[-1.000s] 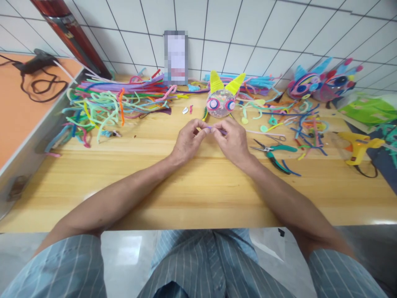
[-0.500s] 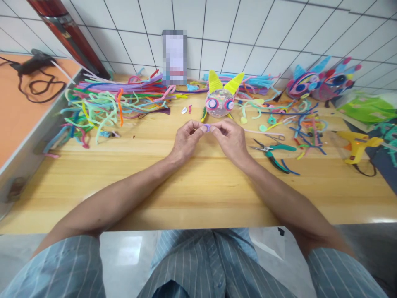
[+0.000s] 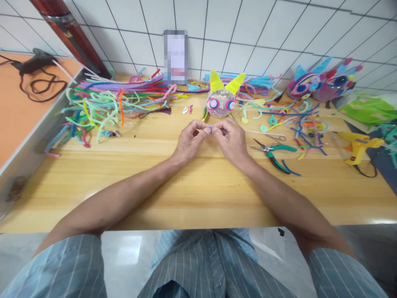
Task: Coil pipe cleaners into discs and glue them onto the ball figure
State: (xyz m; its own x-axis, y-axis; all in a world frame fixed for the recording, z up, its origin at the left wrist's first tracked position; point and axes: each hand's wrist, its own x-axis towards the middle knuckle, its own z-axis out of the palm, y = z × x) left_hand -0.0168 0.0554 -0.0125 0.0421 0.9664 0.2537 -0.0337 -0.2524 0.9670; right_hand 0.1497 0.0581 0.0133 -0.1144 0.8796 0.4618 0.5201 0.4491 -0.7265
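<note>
Both hands meet at the middle of the wooden table, fingertips pinched together around a short purple pipe cleaner (image 3: 211, 129), mostly hidden by the fingers. My left hand (image 3: 192, 140) grips its left side between thumb and forefinger. On the other side, my right hand (image 3: 230, 140) pinches it too, and a bit of purple shows under its fingers. Just behind the hands stands a clear round figure (image 3: 221, 105) with yellow pointed ears and ringed pink, white and blue eyes. A pale pink pipe cleaner (image 3: 263, 134) extends to the right from behind my right hand.
Green-handled pliers (image 3: 273, 151) lie right of my right hand, near a yellow glue gun (image 3: 356, 147). Piled pipe cleaners (image 3: 102, 103) cover the back left. A phone (image 3: 176, 58) leans on the tiled wall. Two finished-looking figures (image 3: 305, 82) stand at the back right.
The fingers have shifted slightly on the purple pipe cleaner; its curled part showed more between the fingertips before, and now some shows under the right fingers. The view has moved a little.
</note>
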